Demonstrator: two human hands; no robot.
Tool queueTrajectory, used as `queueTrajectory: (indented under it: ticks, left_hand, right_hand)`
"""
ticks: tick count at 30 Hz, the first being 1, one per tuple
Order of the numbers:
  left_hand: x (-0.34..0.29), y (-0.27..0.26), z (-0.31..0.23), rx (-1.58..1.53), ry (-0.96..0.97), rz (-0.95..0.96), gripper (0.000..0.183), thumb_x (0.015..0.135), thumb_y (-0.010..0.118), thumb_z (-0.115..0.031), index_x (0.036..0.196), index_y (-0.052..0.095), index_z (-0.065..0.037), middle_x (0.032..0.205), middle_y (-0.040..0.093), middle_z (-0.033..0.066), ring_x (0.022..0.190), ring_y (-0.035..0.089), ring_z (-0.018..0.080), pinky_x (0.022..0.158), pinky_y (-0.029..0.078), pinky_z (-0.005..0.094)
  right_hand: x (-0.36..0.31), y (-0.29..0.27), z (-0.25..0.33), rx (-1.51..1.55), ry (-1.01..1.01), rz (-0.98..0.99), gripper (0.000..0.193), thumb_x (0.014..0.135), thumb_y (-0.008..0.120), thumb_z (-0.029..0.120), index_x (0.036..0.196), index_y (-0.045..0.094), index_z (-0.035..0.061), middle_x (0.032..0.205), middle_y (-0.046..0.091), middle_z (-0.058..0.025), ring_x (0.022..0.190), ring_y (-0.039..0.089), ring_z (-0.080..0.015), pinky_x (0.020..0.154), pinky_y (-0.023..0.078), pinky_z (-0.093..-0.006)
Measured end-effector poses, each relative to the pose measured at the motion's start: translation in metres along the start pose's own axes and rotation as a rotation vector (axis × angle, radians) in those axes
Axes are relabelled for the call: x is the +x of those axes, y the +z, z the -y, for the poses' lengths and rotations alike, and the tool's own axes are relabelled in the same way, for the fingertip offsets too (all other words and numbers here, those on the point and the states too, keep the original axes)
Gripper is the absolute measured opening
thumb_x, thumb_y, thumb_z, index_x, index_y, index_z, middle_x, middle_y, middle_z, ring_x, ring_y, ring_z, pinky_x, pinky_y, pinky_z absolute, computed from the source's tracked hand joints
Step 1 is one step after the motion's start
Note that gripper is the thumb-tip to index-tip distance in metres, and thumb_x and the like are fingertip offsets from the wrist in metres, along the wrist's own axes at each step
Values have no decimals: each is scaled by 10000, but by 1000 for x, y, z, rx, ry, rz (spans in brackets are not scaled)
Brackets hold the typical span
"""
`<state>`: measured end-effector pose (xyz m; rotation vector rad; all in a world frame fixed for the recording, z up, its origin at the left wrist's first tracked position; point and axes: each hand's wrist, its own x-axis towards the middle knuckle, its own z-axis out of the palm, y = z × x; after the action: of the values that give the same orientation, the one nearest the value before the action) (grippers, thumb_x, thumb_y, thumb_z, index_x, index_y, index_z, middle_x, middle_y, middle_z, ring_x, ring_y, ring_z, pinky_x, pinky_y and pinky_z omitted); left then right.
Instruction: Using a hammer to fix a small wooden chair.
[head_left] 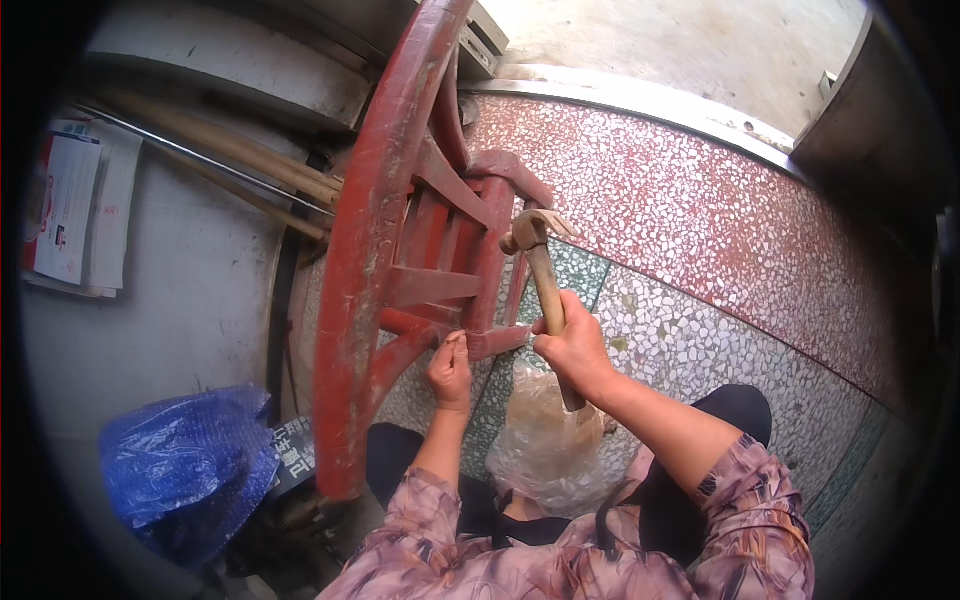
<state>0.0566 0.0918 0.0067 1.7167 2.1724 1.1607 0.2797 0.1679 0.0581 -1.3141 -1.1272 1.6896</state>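
- The person sits on the terrazzo floor [700, 260] with a red wooden chair [400, 250] lying on its side in front of the knees; the work in hand seems to be the nailing or fixing of one of its joints.
- The right hand [572, 345] is closed firmly around the wooden handle of a claw hammer [540, 265]; the hammer head is lifted above the chair's rail, not touching it.
- The left hand [450, 368] has its fingertips pinched together against the lower red rail; something small may be held there, perhaps a nail, but it is too small to tell.
- Judgement: this is the moment of aiming before a blow; the next move calls for a short, straight stroke onto the pinched point, with the left fingers kept low and away from the hammer face.
- A crumpled clear plastic bag [545, 440] lies between the knees, just below the right hand; its contents cannot be seen.
- A blue plastic bag [185, 465] lies at the lower left, beside the chair's curved rim.
- White printed papers [75, 205] with red marks lie at the far left, well apart from the hands.
- Wooden poles [240, 155] lean behind the chair.
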Motion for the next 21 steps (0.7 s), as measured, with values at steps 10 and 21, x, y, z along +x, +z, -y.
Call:
queueTrajectory:
  ticks: [10, 21]
  left_hand:
    - [-1, 3, 1, 2, -5, -39, 109, 904, 614, -88, 932, 679, -5, 778, 647, 73, 697, 582, 126, 640, 470, 278]
    - [5, 5, 1, 12, 147, -83, 109, 874, 652, -116, 931, 699, -36, 807, 688, 126, 700, 674, 203, 608, 508, 301]
  right_hand:
    - [-6, -4, -8, -79, -41, 13, 341, 693, 591, 27, 1023, 503, 31, 829, 632, -78, 737, 612, -196, 669, 507, -330]
    - [-59, -23, -34, -302, -241, 167, 346, 804, 637, 157, 1080, 441, 85, 773, 625, -187, 719, 626, -409, 650, 498, -458]
